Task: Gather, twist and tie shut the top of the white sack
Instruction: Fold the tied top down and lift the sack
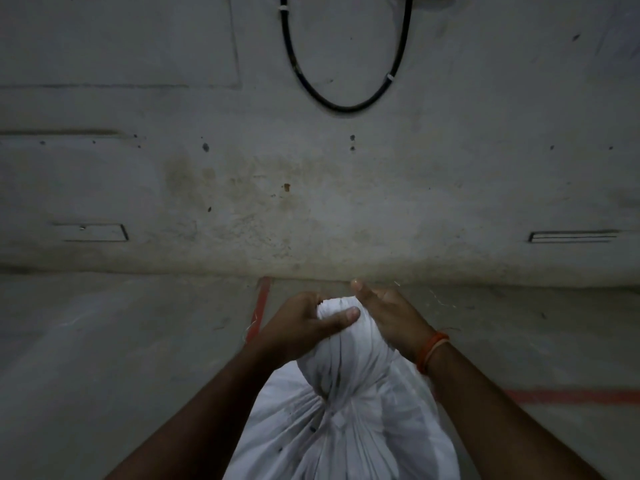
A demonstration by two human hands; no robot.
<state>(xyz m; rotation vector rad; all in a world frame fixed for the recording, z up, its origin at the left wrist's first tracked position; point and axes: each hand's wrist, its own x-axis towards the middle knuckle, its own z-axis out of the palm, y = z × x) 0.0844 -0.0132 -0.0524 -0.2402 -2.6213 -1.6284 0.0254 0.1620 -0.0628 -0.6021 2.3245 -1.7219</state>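
The white sack (346, 434) stands upright at the bottom middle of the head view, its body full. Its top is gathered into a thick bunched neck (346, 355) that narrows to a pinch point lower down. My left hand (304, 323) grips the top of the bunch from the left, thumb pressed across the fabric. My right hand (388, 317) rests against the right side of the bunch with its palm on the cloth and fingers partly spread; a red thread band circles that wrist. No cord or tie shows.
A stained grey wall (311, 185) rises just beyond the sack, with a black cable loop (346, 105) hanging on it. The concrete floor (121, 341) carries red painted lines (259, 306) to the left and right of the sack.
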